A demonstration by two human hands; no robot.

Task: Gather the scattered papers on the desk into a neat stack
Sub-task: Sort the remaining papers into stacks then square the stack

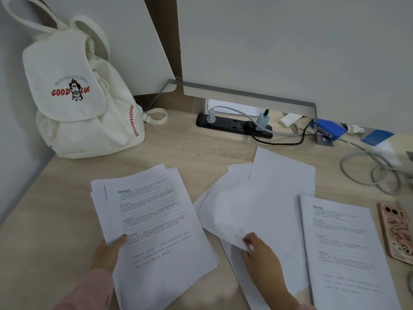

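The left hand (pixel 107 253) grips a loose bundle of printed sheets (pixel 156 220) at its lower-left edge. The thumb lies flat on top and the other fingers are hidden beneath. Thin white pages fan out unevenly, their print too fine to read. The right hand (pixel 261 253) pinches the curled corner of a blank sheet (pixel 228 211), blurred and bowed over more blank sheets (pixel 281 198) at mid-desk. Just right of those lies a squarer printed stack (pixel 342 247), edges nearly flush. All of it sits on the pale wood-grain desk (pixel 201 148). Back left, a soft cream canvas backpack (pixel 82 97) reads "GOOD" and "LU" in red beside a cartoon dog. A pink patterned phone (pixel 395 231) lies at the right edge.
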